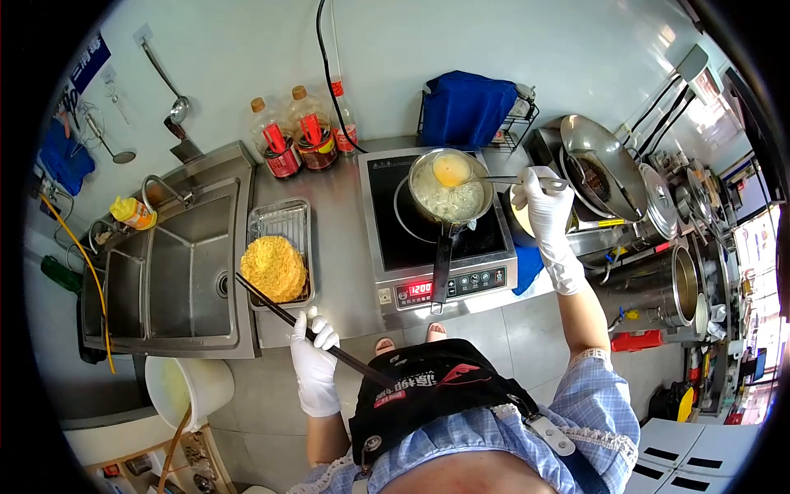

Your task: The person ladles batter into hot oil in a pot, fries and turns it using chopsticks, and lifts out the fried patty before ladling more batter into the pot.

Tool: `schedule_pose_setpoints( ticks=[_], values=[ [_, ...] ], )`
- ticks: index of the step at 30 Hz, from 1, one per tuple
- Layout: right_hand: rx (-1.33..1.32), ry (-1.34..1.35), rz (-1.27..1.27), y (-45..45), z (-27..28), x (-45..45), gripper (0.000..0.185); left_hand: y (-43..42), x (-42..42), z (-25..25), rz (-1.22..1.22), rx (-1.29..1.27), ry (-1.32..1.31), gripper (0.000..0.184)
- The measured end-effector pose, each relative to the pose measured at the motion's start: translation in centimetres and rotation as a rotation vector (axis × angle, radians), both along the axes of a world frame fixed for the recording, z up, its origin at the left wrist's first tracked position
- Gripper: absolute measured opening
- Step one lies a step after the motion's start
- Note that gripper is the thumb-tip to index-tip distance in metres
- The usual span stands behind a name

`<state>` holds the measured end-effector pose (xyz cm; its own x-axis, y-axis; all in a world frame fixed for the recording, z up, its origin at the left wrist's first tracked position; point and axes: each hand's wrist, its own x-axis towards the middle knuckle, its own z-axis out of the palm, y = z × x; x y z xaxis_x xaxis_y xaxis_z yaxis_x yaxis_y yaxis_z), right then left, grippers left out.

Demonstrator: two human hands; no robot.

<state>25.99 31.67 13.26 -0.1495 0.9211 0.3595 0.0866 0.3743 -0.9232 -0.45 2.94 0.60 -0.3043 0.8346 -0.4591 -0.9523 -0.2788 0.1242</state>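
My left hand (316,362), in a white glove, is closed around long dark chopsticks (262,293), whose tips reach the edge of a wire-racked metal tray (280,216). A pile of yellow, crinkly fried rounds (274,269) lies in that tray. My right hand (546,216), also gloved, grips the handle of a ladle (498,179). The ladle's bowl sits inside a small saucepan (442,255) and carries something pale yellow (451,170). Bubbling liquid (462,202) surrounds it. The saucepan stands on an induction cooker (387,239) with a lit red display.
Several bottles (313,128) stand against the wall. A steel sink (193,263) is at the left, above a white bucket (210,395). A blue cloth (469,107) covers a rack behind the cooker. A wok (617,140) and large pot (658,284) are at the right.
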Motion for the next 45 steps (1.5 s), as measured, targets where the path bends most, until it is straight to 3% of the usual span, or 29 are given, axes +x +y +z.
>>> schedule_pose_setpoints(
  ticks=[45],
  values=[
    [-0.022,0.041,0.068,0.8,1.2,0.6,0.019,2.2,0.8,0.2,-0.035,0.019,0.041,0.019]
  ],
)
